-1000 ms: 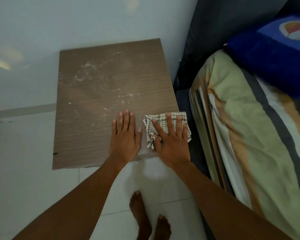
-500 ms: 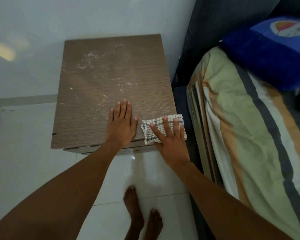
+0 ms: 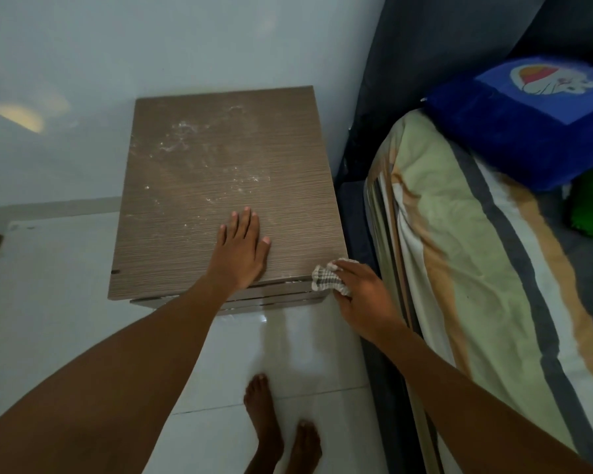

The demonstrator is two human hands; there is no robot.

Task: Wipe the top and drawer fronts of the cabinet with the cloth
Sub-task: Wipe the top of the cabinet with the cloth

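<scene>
Checked cloth (image 3: 329, 278) bunched in right hand (image 3: 360, 295) at cabinet (image 3: 220, 165) front corner

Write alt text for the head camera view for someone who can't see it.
Seen from above, a person's right hand bunches a checked cloth at the front right corner of a brown wood-grain cabinet, while the left hand rests flat on its top. White dusty smears cover the far part of the top; a bed with striped bedding stands alongside.

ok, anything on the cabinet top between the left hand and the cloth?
No objects: head view shows only bare wood-grain cabinet top between the left hand and the cloth in the right hand.
</scene>
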